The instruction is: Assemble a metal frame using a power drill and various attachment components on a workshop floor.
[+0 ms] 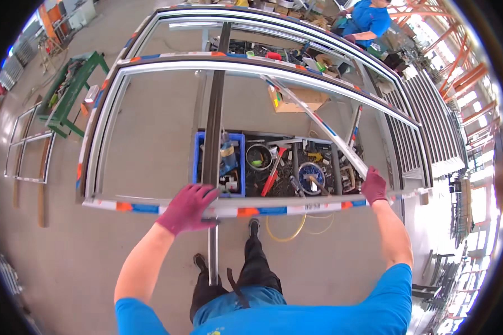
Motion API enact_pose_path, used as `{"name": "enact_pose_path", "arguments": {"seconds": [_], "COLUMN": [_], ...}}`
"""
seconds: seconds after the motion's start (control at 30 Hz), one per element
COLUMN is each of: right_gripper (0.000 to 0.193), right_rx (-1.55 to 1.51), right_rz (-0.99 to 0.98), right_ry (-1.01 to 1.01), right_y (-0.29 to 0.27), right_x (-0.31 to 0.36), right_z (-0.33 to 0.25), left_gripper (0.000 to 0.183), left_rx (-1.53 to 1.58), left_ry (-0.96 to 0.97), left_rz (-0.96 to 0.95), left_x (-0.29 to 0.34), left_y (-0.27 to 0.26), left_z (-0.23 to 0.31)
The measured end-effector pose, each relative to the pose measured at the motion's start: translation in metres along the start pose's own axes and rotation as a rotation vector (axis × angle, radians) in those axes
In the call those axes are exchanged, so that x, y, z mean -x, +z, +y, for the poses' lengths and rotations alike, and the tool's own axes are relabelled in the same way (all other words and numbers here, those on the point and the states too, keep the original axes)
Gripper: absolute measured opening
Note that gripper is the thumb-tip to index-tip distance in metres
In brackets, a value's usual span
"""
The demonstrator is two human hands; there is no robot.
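Note:
A large rectangular window frame (103, 134) of metal profiles, with taped film in orange, blue and white, lies across in front of me. My left hand (189, 209), in a maroon glove, is closed round its near rail (271, 211), thumb below and fingers above. Beside those fingers a dark crossbar (213, 123) runs from far to near. My right hand (374, 185), gloved alike, is closed on the near end of a slim white strip (324, 125) that slants away to the far left. The right fingertips are partly hidden.
Under the frame stand a blue crate (197, 164) and a dark tray with tools and hardware (258, 181). A cardboard box (299, 100) lies beyond. A green workbench (67, 106) is at left, stacked profiles (433, 117) at right. Another person (369, 22) works at the far right.

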State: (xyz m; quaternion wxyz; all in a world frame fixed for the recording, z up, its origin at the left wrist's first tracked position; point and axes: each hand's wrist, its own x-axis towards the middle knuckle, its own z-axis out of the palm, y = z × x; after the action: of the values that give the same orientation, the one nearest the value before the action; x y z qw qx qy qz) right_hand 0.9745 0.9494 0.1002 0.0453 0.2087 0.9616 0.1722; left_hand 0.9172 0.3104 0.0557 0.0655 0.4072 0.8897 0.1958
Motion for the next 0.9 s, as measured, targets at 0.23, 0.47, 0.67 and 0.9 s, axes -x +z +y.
{"name": "enact_pose_path", "arguments": {"seconds": [0.23,0.47,0.67,0.9], "right_gripper": [0.048,0.055,0.051,0.055], "right_rx": [0.229,0.065,-0.200,-0.303], "right_rz": [0.229,0.318,0.464,0.495], "right_ry": [-0.012,-0.021,-0.159,-0.264], "right_y": [-0.116,-0.146,-0.119,-0.122], "right_x": [0.223,0.391,0.436,0.395], "right_z": [0.096,0.145,0.089,-0.041], "left_gripper": [0.089,0.087,0.079,0.045], "left_rx": [0.083,-0.081,-0.503,-0.138], "left_ry": [0.149,0.205,0.352,0.034], "left_rz": [0.233,0.417,0.475,-0.325], "left_x": [0.027,0.030,0.036,0.135], "left_y": [-0.034,-0.109,-0.182,-0.295], "left_z": [0.039,0.090,0.098,-0.024]}}
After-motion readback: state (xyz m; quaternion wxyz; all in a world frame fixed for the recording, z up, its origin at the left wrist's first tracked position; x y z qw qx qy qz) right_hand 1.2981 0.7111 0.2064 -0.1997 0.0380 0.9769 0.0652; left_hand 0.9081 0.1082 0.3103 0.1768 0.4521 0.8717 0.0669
